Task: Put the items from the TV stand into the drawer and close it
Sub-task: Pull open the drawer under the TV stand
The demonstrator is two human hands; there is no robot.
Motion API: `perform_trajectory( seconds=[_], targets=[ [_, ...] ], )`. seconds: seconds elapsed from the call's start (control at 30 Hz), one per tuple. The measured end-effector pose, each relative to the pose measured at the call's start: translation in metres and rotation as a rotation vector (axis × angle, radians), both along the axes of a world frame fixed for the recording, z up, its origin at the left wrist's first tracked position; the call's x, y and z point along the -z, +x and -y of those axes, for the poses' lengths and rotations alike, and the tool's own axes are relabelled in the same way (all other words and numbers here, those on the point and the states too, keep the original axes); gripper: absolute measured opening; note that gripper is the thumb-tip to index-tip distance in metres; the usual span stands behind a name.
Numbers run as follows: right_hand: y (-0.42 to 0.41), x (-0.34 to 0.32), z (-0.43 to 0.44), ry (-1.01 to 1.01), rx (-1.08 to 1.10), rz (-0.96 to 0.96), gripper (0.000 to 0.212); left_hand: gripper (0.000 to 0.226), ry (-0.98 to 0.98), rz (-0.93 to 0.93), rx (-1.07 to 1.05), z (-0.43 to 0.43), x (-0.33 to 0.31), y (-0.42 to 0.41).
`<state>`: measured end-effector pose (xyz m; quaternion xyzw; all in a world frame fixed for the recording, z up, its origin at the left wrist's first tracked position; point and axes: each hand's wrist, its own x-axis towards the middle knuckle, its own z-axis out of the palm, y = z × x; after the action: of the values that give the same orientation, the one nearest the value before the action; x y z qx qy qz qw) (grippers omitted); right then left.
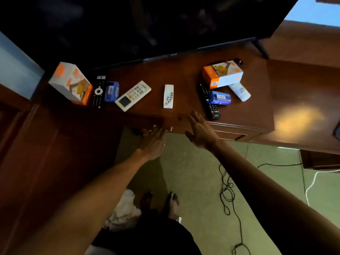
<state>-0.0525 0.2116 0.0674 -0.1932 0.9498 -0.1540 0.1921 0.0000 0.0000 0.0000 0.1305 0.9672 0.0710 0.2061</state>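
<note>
On the dark wooden TV stand lie two orange-and-white boxes, two black remotes, two white remotes, two blue packs and a white tube. The drawer front at the stand's near edge is shut; small metal handles show on it. My left hand reaches at the handles, fingers apart, holding nothing that I can see. My right hand is open, fingertips over the stand's front edge.
A large black TV stands at the back of the stand. A lower wooden unit adjoins on the right. Black cable and a white cable lie on the green carpet. White cloth lies by my feet.
</note>
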Motion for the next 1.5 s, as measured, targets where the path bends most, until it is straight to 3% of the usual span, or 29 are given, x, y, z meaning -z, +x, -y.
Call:
perform_trajectory(
  seconds=[0.17, 0.33, 0.53, 0.8, 0.93, 1.03, 1.1, 1.17, 1.33, 1.43, 1.5],
  targets=[
    [0.012, 0.027, -0.005, 0.087, -0.051, -0.080, 0.081, 0.078, -0.062, 0.012, -0.032, -0.012, 0.038, 0.000],
    [0.020, 0.044, -0.013, 0.113, -0.077, -0.227, 0.081, 0.116, -0.081, 0.049, -0.055, -0.012, 0.064, 0.010],
    [0.021, 0.051, -0.014, 0.117, -0.067, -0.248, 0.083, 0.124, -0.054, 0.033, -0.053, -0.009, 0.069, 0.020],
    [0.026, 0.040, -0.009, 0.115, -0.052, -0.208, 0.074, 0.115, -0.042, 0.137, -0.032, -0.005, 0.050, 0.061],
    [0.045, 0.035, -0.009, 0.037, -0.001, -0.243, 0.061, 0.088, -0.037, 0.201, -0.006, -0.005, 0.024, 0.077],
    [0.061, 0.039, -0.013, 0.000, 0.014, -0.272, 0.049, 0.053, 0.211, -0.093, -0.063, 0.003, -0.002, 0.077],
    [0.065, 0.044, -0.013, 0.024, 0.028, -0.234, 0.048, 0.042, 0.298, -0.327, -0.120, 0.013, -0.015, 0.065],
    [0.062, 0.049, -0.012, 0.043, 0.049, -0.185, 0.055, 0.046, 0.244, -0.377, -0.140, 0.026, -0.021, 0.043],
    [0.043, 0.057, -0.005, 0.121, 0.061, -0.072, 0.089, 0.075, 0.019, -0.077, -0.099, 0.057, -0.009, 0.004],
    [0.047, 0.065, -0.004, 0.143, 0.068, -0.100, 0.098, 0.077, -0.027, -0.115, -0.052, 0.063, 0.003, 0.011],
    [0.057, 0.069, -0.004, 0.149, 0.085, -0.135, 0.092, 0.076, -0.027, -0.145, -0.051, 0.063, 0.005, 0.016]
  ],
)
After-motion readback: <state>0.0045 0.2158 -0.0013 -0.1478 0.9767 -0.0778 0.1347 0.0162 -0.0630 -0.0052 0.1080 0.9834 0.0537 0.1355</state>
